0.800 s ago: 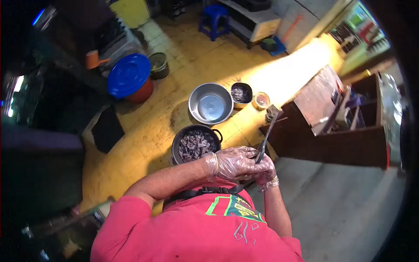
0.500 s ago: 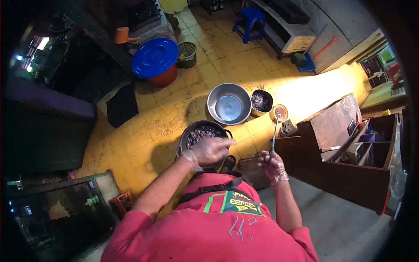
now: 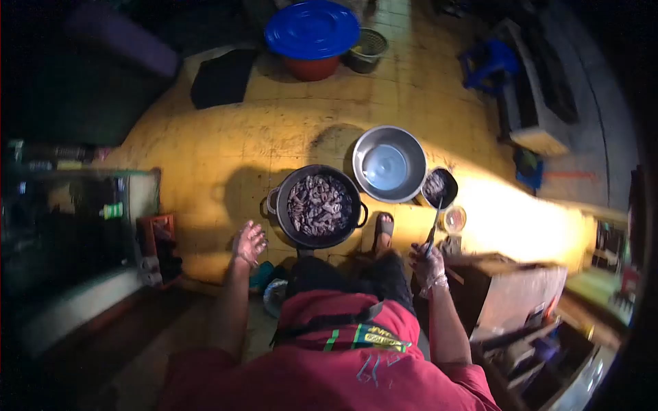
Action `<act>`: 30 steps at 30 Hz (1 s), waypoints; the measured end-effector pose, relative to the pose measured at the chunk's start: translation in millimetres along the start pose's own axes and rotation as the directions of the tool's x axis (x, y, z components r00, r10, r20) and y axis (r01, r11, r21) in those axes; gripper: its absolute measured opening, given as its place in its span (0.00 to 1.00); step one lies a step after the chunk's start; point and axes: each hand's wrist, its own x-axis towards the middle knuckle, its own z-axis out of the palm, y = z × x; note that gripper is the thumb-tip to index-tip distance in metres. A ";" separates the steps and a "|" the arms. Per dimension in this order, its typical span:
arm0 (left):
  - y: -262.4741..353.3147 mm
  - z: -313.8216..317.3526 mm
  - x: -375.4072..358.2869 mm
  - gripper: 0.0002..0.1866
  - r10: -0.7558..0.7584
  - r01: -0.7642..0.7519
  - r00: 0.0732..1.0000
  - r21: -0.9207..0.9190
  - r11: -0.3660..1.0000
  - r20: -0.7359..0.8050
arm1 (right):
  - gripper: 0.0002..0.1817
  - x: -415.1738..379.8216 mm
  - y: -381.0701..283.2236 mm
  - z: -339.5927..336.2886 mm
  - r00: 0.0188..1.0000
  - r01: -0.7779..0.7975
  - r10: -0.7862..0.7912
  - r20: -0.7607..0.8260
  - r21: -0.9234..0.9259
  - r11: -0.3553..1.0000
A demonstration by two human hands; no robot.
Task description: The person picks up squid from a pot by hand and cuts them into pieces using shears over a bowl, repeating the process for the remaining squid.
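Observation:
My left hand (image 3: 250, 244), in a clear plastic glove, is raised with its fingers apart and holds nothing, left of a dark two-handled pot (image 3: 301, 240). Dark, glistening pieces (image 3: 319, 204) fill the pot's bottom. In my gloved right hand (image 3: 428, 264) is a long thin metal tool (image 3: 434, 226), perhaps a knife or tongs, its far end near a small dark bowl (image 3: 450, 185) of similar pieces. Between pot and bowl stands a big silvery basin (image 3: 360, 161) with bluish liquid or a smooth bottom. A small round container (image 3: 454, 219) lies beyond my right hand.
A red tub (image 3: 312, 67) under a blue lid (image 3: 312, 29) stands ahead beside a basket (image 3: 368, 49). To the right are a blue stool (image 3: 490, 65) and a wooden cabinet (image 3: 521, 298). A sandaled foot (image 3: 384, 233) is beside the pot.
My left hand has moved from over the pot out to its left, and its fingers have spread. The camera view has turned. The long tool is still in my right hand.

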 end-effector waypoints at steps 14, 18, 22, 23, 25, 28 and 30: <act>-199.0 123.4 163.5 0.23 0.461 -0.554 0.760 0.827 0.092 0.458 | 0.18 455.7 102.6 -76.7 0.980 0.175 0.036 0.195 -0.934 0.312; -202.4 135.6 219.7 0.28 0.460 -0.527 0.719 0.840 -0.127 0.521 | 0.28 536.2 125.9 -51.6 0.956 0.054 0.241 0.165 -0.912 0.407; -208.3 142.3 252.4 0.31 0.331 -0.562 0.777 0.827 -0.021 0.536 | 0.29 585.3 126.3 -13.9 0.912 0.165 0.324 0.252 -0.948 0.273; -207.7 142.1 257.2 0.32 0.275 -0.560 0.776 0.821 -0.113 0.568 | 0.30 580.6 120.1 -4.7 0.903 0.214 0.315 0.293 -0.941 0.263; -208.4 137.2 261.3 0.31 0.267 -0.587 0.750 0.795 -0.151 0.604 | 0.33 567.8 115.8 1.7 0.893 0.177 0.348 0.287 -0.932 0.316; -202.0 157.3 212.5 0.27 0.319 -0.417 0.815 0.872 -0.256 0.483 | 0.32 540.1 116.8 -30.3 0.914 0.210 0.293 0.281 -0.945 0.251; -206.2 157.5 196.6 0.27 0.462 -0.410 0.758 0.887 -0.212 0.461 | 0.19 559.7 132.2 -86.3 0.907 0.281 0.181 0.381 -0.865 0.417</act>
